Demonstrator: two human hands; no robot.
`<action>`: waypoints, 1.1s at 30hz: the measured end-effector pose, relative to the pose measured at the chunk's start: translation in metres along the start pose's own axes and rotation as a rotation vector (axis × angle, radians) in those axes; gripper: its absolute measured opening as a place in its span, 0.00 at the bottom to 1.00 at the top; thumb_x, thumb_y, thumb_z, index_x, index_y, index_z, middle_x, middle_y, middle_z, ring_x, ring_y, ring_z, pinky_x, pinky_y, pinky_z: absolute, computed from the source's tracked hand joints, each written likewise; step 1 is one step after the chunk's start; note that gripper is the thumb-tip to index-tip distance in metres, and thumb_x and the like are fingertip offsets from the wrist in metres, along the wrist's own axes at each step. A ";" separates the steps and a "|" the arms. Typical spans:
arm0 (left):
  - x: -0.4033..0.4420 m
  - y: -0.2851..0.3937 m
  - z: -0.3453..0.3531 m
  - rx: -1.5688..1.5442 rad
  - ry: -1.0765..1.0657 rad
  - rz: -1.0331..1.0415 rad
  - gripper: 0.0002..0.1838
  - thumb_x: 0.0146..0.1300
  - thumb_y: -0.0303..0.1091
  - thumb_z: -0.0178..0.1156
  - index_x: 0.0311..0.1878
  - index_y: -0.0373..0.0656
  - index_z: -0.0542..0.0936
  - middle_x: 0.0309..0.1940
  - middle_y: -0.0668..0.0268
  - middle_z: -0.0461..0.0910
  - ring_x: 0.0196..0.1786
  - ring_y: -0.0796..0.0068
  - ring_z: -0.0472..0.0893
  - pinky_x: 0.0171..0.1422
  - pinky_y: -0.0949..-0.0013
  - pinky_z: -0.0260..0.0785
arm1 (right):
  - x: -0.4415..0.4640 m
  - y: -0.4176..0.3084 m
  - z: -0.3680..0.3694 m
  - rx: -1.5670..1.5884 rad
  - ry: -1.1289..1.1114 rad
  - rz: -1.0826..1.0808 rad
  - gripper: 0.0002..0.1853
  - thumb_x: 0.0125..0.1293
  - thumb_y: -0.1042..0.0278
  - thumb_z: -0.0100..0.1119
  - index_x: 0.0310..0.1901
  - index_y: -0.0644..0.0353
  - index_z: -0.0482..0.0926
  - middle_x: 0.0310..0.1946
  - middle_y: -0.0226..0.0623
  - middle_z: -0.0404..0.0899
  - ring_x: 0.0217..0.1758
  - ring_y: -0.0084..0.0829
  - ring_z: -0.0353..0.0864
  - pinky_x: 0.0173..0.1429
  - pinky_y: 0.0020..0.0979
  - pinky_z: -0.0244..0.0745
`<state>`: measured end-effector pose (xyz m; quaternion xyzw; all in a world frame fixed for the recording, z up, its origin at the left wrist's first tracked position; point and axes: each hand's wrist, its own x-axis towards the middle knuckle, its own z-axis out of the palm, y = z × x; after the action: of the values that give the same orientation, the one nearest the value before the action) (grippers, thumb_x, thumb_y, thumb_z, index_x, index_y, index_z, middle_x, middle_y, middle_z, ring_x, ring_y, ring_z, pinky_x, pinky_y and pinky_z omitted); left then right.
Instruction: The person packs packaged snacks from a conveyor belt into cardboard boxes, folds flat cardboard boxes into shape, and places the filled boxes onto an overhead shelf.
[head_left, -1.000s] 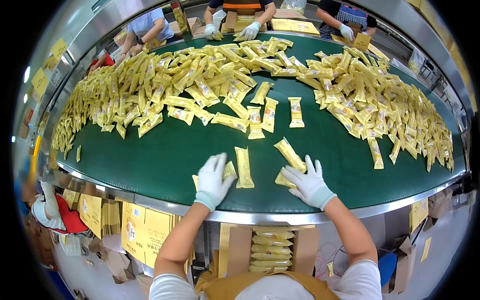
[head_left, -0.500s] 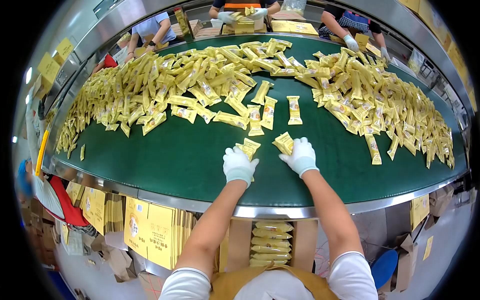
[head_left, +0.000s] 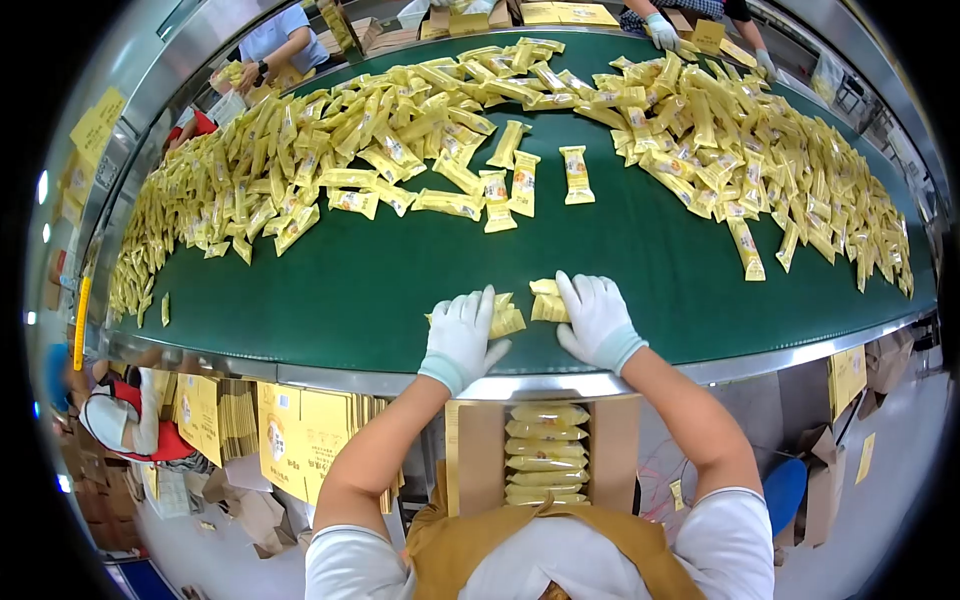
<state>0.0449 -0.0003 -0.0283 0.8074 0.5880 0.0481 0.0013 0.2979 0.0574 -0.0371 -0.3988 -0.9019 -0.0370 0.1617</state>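
My left hand point(head_left: 462, 335), in a white glove, is closed around a few yellow snack packets point(head_left: 507, 317) whose ends stick out to the right. Across from it, my gloved right hand point(head_left: 597, 320) grips more yellow packets point(head_left: 547, 301), which point toward the left hand. Only a narrow gap parts the two bunches. Both hands are low over the green belt point(head_left: 400, 290), close to its near metal edge. Just below that edge stands an open cardboard box point(head_left: 480, 455) with a stack of yellow packets point(head_left: 546, 448) inside.
Large heaps of packets cover the belt's left point(head_left: 260, 160) and right point(head_left: 760, 150); one packet point(head_left: 577, 175) lies apart in the middle. Folded yellow cartons point(head_left: 300, 430) stand below the left edge. Co-workers point(head_left: 275, 45) are across the belt and at far left.
Both hands have come back toward the near belt edge with their packets. The bunches now lie more sideways and closer together. The camera view has tilted down.
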 end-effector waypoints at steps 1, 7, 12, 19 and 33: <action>-0.002 -0.001 0.001 0.053 -0.024 0.008 0.43 0.63 0.50 0.66 0.76 0.39 0.62 0.61 0.58 0.73 0.65 0.61 0.73 0.72 0.45 0.60 | 0.000 0.003 -0.001 0.028 -0.027 -0.027 0.34 0.60 0.57 0.67 0.65 0.62 0.70 0.44 0.46 0.76 0.49 0.44 0.78 0.56 0.42 0.72; -0.022 -0.030 0.004 -0.320 0.055 -0.082 0.45 0.60 0.39 0.70 0.77 0.37 0.60 0.61 0.55 0.72 0.64 0.54 0.73 0.71 0.50 0.64 | -0.013 0.005 -0.068 0.624 0.015 0.293 0.33 0.53 0.63 0.77 0.58 0.64 0.71 0.46 0.52 0.80 0.48 0.55 0.81 0.54 0.44 0.78; -0.051 -0.021 -0.057 -0.963 0.216 -0.159 0.48 0.55 0.26 0.71 0.79 0.37 0.58 0.62 0.52 0.71 0.62 0.54 0.75 0.67 0.60 0.69 | -0.045 -0.038 -0.163 0.630 -0.199 -0.055 0.31 0.48 0.56 0.78 0.51 0.60 0.77 0.41 0.43 0.81 0.44 0.46 0.79 0.53 0.43 0.76; -0.083 0.054 -0.088 -1.500 0.022 0.120 0.54 0.63 0.41 0.67 0.82 0.32 0.44 0.69 0.54 0.68 0.69 0.67 0.71 0.75 0.63 0.61 | -0.098 -0.120 -0.092 0.505 -0.813 -0.360 0.28 0.57 0.53 0.72 0.54 0.61 0.76 0.46 0.49 0.83 0.52 0.49 0.83 0.58 0.44 0.79; -0.105 0.083 -0.044 -0.908 -0.083 0.248 0.44 0.70 0.39 0.60 0.82 0.36 0.50 0.66 0.42 0.67 0.67 0.43 0.70 0.74 0.58 0.61 | -0.095 -0.127 -0.094 0.783 -1.221 -0.269 0.31 0.64 0.54 0.68 0.63 0.61 0.69 0.52 0.47 0.81 0.52 0.48 0.83 0.56 0.42 0.76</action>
<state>0.0885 -0.1278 0.0127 0.7907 0.4059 0.2676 0.3721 0.2893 -0.1142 0.0296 -0.1475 -0.8195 0.4968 -0.2446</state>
